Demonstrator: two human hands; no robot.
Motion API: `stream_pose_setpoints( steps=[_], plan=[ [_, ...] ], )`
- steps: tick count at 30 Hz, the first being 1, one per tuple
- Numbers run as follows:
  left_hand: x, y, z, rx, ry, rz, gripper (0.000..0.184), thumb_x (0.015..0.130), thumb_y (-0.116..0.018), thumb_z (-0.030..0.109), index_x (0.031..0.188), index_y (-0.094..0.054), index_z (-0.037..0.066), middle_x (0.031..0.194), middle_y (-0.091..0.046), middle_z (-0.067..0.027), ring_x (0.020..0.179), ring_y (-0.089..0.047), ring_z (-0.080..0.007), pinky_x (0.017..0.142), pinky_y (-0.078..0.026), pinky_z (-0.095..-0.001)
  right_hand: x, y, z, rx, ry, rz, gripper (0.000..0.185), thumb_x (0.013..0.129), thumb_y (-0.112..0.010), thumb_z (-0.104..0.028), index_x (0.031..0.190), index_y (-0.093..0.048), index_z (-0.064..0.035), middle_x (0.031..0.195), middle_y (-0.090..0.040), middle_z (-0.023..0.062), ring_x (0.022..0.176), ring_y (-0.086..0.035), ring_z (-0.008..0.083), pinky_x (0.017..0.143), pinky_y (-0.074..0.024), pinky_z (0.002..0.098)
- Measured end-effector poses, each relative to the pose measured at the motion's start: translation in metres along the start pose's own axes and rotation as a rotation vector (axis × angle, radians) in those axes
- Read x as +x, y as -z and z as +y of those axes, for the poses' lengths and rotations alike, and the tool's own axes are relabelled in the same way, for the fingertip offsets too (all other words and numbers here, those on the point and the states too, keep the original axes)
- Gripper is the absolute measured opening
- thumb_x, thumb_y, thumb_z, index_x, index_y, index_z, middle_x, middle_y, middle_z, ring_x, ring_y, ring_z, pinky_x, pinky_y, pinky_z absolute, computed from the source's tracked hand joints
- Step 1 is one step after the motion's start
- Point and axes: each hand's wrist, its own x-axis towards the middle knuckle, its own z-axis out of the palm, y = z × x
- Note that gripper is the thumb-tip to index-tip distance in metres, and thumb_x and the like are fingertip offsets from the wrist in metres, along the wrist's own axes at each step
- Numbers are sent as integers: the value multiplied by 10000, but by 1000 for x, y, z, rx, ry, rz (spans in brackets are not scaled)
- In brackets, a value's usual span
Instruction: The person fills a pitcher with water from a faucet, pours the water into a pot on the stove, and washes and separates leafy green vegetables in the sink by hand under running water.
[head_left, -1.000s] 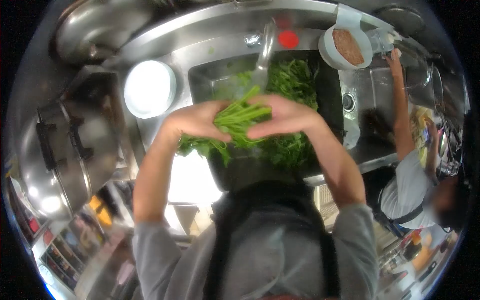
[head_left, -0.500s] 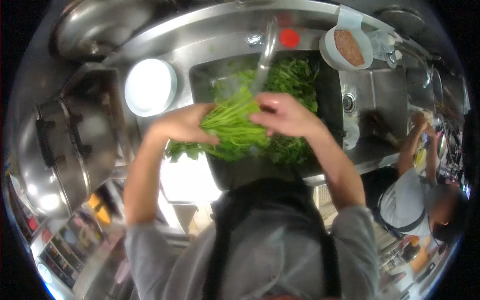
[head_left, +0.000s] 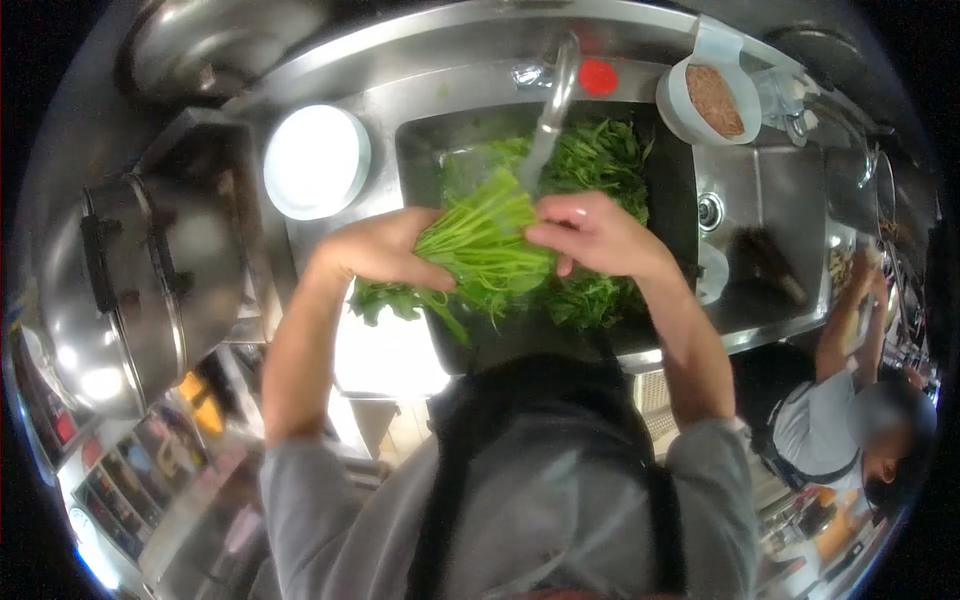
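– What is at the centre of the frame?

– A bunch of bright green, slender-stalked leafy vegetables (head_left: 490, 235), held up above a dark rectangular sink basin (head_left: 675, 200), nearer its left edge than its right

– And the hands of the person in the foreground?

– The left hand (head_left: 395, 250) is curled partway closed around the stalks' left side, thumb nearest the wearer, and has hold of them. The right hand (head_left: 595, 235) is half closed, its bent fingers at the bunch's right side; whether it grips any stalk cannot be told

– What lies below and around them?

– A heap of dark green, feathery leaves (head_left: 600, 155) lies along the basin's right part. A curved, silver metal tap (head_left: 558, 95) reaches in over the far edge, a pale stream below its mouth. Just beyond that edge sits a round, red object (head_left: 598, 77), its kind unclear

– Further out?

– A round, glossy white container (head_left: 317, 160) stands beside the basin's far left corner; a white plastic tub (head_left: 672, 118) with brown contents stands at the far right one. Past the right edge, a person in a grey short-sleeved shirt (head_left: 808, 420) holds both hands close together, too small to read
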Motion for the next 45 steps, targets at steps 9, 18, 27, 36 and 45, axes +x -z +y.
stream_pose_setpoints(
  steps=[9, 18, 27, 36, 45],
  plan=[
    [-10, 7, -20, -153, 12, 133, 684, 726, -845, 132, 1302, -536, -69, 1150, -684, -159, 998, -668, -205, 901, -537, -295, -3, 4, 10, 204, 101, 167, 305, 962, -639, -240, 1185, -650, -31, 988, -689, 80, 847, -671, 141, 663, -574, 270],
    [-7, 2, -13, -203, 24, 232, 711, 729, -848, 130, 1327, -514, -62, 1164, -678, -140, 1021, -662, -200, 905, -536, -308, 13, 5, 19, 114, -25, 203, 349, 948, -642, -271, 1210, -630, -41, 973, -704, 113, 723, -677, 146, 528, -560, 263],
    [-16, -2, -20, -223, 25, 404, 619, 763, -833, 118, 1281, -548, -65, 1135, -678, -150, 1008, -664, -204, 863, -550, -298, -2, 28, 29, 129, 79, 475, 247, 997, -581, -248, 1118, -654, -45, 784, -580, -34, 600, -494, 52, 500, -391, 213],
    [27, -39, -11, -491, -138, 552, 564, 807, -773, 38, 1303, -515, -32, 1163, -654, -124, 976, -660, -190, 803, -564, -306, 34, -40, 24, -434, 528, 488, 478, 910, -676, -358, 1252, -526, -61, 1178, -602, 181, 787, -656, 292, 763, -525, 406],
    [-8, -39, -17, -606, -104, 609, 688, 727, -808, -2, 1340, -497, -33, 1165, -661, -157, 996, -672, -241, 849, -569, -347, 22, 16, 42, -77, 170, 682, 169, 985, -584, -172, 1097, -631, -55, 946, -677, 42, 775, -634, 156, 606, -498, 263]
  ],
)
